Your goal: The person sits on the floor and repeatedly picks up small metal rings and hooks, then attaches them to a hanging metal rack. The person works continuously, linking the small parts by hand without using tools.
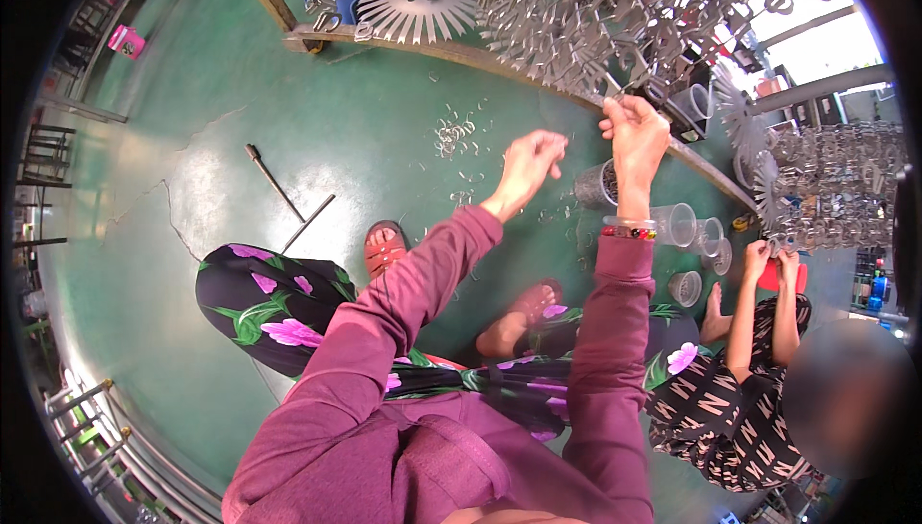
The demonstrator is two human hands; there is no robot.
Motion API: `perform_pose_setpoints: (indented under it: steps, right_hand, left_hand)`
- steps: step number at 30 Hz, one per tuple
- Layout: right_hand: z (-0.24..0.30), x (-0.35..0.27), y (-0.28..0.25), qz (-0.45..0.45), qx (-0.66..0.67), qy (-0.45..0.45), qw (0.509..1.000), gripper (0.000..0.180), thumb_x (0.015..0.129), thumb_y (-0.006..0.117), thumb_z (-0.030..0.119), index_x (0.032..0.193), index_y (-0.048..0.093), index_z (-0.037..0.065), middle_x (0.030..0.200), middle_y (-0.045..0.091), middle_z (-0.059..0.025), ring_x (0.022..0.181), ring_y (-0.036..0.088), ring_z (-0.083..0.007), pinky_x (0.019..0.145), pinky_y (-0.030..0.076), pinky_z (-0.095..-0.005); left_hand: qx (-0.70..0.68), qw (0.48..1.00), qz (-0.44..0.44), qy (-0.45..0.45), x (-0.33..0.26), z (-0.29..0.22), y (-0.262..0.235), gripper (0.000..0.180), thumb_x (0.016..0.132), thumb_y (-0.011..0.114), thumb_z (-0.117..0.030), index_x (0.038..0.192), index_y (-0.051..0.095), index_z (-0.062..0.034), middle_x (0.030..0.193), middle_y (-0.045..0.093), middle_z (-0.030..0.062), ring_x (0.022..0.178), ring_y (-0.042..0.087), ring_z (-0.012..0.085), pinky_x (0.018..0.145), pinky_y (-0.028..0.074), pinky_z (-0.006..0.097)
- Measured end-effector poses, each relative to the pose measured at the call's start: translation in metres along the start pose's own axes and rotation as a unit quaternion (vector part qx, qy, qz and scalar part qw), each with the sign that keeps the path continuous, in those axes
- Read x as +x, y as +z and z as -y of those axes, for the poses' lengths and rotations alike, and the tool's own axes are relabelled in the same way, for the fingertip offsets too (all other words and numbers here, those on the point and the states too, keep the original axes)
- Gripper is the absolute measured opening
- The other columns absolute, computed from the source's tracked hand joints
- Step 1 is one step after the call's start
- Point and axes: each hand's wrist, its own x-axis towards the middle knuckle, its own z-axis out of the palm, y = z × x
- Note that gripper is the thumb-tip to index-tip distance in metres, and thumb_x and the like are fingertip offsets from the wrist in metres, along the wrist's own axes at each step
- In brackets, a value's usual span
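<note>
My right hand (638, 140), with a beaded band at the wrist, is raised to the lower edge of a dense hanging mass of small bent metal pieces (586, 20). Its thumb and fingertips are pinched together; what lies between them is too small to make out. Lower and to the left, my left hand (530, 167) hovers over the floor with fingers curled inward, and any small thing in it is hidden. Beneath it, loose curved metal bits (453, 137) are scattered on the green floor. A clear plastic cup (596, 185) of small dark parts stands beside my right wrist.
A frame bar (461, 53) runs below a toothed metal disc (418, 0). More clear cups (675, 224) stand to the right. There, a co-worker's hands (773, 260) reach to another hanging rack (836, 183). A T-shaped metal tool (288, 199) lies on the floor at left.
</note>
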Motion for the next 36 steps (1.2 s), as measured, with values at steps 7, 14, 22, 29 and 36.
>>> perform_pose_setpoints:
  steps: [7, 14, 22, 29, 36]
  right_hand:
    - [-0.008, -0.007, -0.009, 0.03, 0.094, 0.012, 0.995, 0.017, 0.079, 0.067, 0.002, 0.093, 0.064, -0.007, 0.072, 0.066, -0.0074, 0.053, 0.058, -0.0085, 0.046, 0.045, -0.0202]
    - [-0.013, -0.014, -0.011, 0.041, 0.139, 0.026, 0.989, 0.024, 0.079, 0.067, 0.001, 0.1, 0.063, -0.009, 0.075, 0.066, -0.0087, 0.056, 0.059, -0.0095, 0.048, 0.047, -0.0202]
    - [-0.011, -0.015, -0.011, 0.038, 0.182, 0.01, 0.982, 0.021, 0.078, 0.068, 0.0, 0.096, 0.062, -0.008, 0.074, 0.067, -0.0115, 0.058, 0.064, -0.0133, 0.05, 0.05, -0.0222]
    - [-0.014, -0.012, -0.022, 0.101, 0.232, 0.02, 0.967, 0.017, 0.077, 0.067, -0.001, 0.092, 0.061, -0.009, 0.074, 0.066, -0.0113, 0.062, 0.064, -0.0134, 0.052, 0.05, -0.0223]
    - [0.014, -0.007, -0.025, 0.118, -0.005, 0.019, 0.993, 0.015, 0.077, 0.068, 0.003, 0.086, 0.065, -0.008, 0.072, 0.067, -0.0108, 0.059, 0.064, -0.0125, 0.055, 0.051, -0.0218]
  left_hand:
    - [-0.129, 0.991, 0.038, 0.001, 0.023, -0.057, 0.031, 0.017, 0.087, 0.061, -0.012, 0.097, 0.062, 0.0023, 0.077, 0.058, 0.0017, 0.064, 0.052, 0.0072, 0.058, 0.048, 0.021]
    - [0.038, 0.998, 0.021, 0.048, 0.018, -0.065, 0.026, 0.018, 0.086, 0.063, -0.013, 0.093, 0.064, 0.003, 0.077, 0.063, 0.005, 0.061, 0.055, 0.009, 0.057, 0.045, 0.022]
    - [0.1, 0.992, 0.003, 0.078, 0.01, -0.067, 0.028, 0.018, 0.087, 0.062, -0.014, 0.094, 0.064, 0.0024, 0.077, 0.065, 0.0034, 0.06, 0.056, 0.008, 0.057, 0.045, 0.024]
    - [0.152, 0.982, 0.06, 0.097, 0.012, -0.058, 0.017, 0.019, 0.089, 0.059, -0.015, 0.096, 0.062, 0.002, 0.078, 0.065, 0.0027, 0.062, 0.057, 0.0077, 0.06, 0.045, 0.026]
    - [0.171, 0.976, 0.094, 0.096, 0.017, -0.059, 0.018, 0.022, 0.088, 0.06, -0.017, 0.099, 0.063, 0.0022, 0.08, 0.065, 0.0044, 0.065, 0.058, 0.0093, 0.064, 0.046, 0.025]
